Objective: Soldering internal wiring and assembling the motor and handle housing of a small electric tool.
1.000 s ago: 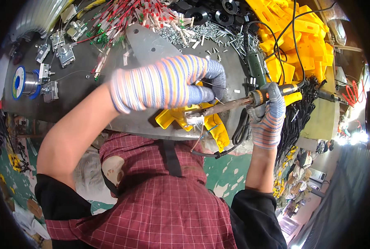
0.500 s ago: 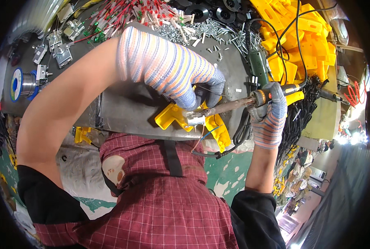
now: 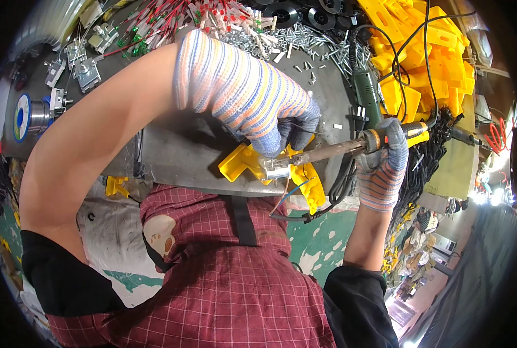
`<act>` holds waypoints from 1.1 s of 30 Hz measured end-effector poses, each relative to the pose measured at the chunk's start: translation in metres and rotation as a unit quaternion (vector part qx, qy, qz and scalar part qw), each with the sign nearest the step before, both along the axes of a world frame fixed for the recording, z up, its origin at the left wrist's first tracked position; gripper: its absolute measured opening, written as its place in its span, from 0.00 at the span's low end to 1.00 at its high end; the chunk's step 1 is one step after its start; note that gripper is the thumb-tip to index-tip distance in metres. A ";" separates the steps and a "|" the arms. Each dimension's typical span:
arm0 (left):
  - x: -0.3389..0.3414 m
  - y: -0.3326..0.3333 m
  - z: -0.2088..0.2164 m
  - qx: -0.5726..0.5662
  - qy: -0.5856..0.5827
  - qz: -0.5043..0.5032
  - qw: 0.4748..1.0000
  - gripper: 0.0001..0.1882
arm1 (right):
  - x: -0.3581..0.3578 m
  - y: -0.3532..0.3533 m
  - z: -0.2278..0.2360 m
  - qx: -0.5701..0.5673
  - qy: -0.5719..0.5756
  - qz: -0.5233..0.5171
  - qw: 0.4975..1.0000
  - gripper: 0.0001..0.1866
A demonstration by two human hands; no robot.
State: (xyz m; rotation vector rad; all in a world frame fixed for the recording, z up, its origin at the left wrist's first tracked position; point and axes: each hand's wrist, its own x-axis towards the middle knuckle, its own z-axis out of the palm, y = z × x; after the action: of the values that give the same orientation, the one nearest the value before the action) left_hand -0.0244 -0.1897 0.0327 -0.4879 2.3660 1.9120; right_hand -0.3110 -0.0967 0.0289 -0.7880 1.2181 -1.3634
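Observation:
My right hand [image 3: 383, 165], in a striped glove, is wrapped round the handle of a soldering iron [image 3: 330, 151]. The iron's shaft points left, and its tip end meets a small metal switch part [image 3: 277, 168]. That part sits in a yellow plastic housing [image 3: 233, 164] near the bench's front edge. My left hand [image 3: 258, 101], gloved alike, reaches over from the left with fingers bent close above the part. A thin wire [image 3: 302, 128] sticks out from its pinched fingers; their tips are partly hidden. Blue and brown wires [image 3: 296, 188] hang from the housing beside a black cable [image 3: 305, 218].
Yellow plastic shells [image 3: 426, 64] are heaped at the far right beside a green tool [image 3: 365, 91]. Loose screws [image 3: 310, 43] and red wired parts [image 3: 177, 20] cover the far side. Metal switches [image 3: 86, 74] and a solder spool [image 3: 31, 117] lie left; black cords [image 3: 423, 156] hang right.
Both hands and the soldering iron appear shifted slightly right, along with the whole bench view. The iron remains at the metal part, and the grips look unchanged.

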 end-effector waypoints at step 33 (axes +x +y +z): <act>0.000 0.012 -0.005 -0.109 0.057 0.047 0.991 0.15 | 0.005 -0.002 0.001 -0.027 0.075 -0.026 0.996 0.11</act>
State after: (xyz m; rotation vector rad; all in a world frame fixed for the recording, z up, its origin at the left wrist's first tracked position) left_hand -0.0247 -0.1778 0.0272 -0.5243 2.6888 1.7706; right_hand -0.3063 -0.0987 0.0298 -0.9160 1.3319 -1.4040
